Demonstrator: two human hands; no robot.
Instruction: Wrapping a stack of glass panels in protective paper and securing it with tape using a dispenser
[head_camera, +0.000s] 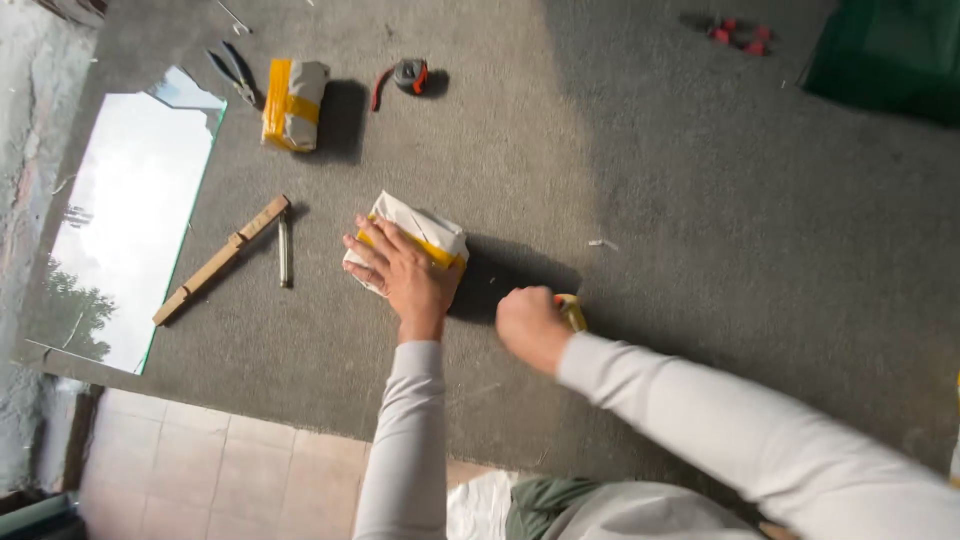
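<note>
My left hand (405, 270) lies flat with spread fingers on a small white paper-wrapped packet with yellow tape (425, 228), pressing it onto the grey carpeted table (700, 220). My right hand (530, 325) is closed in a fist just right of the packet, around a small yellow object (572, 312) that pokes out on its far side; most of that object is hidden. Both arms wear long pale sleeves.
A second taped packet (293, 103) stands farther back, with pliers (232, 72) to its left and a tape measure (408, 75) to its right. A wooden stick (222, 258) and a thin metal rod (284, 250) lie left. A glass sheet (130, 220) covers the table's left edge. Red bits (740, 35) and a green thing (885, 55) sit far right.
</note>
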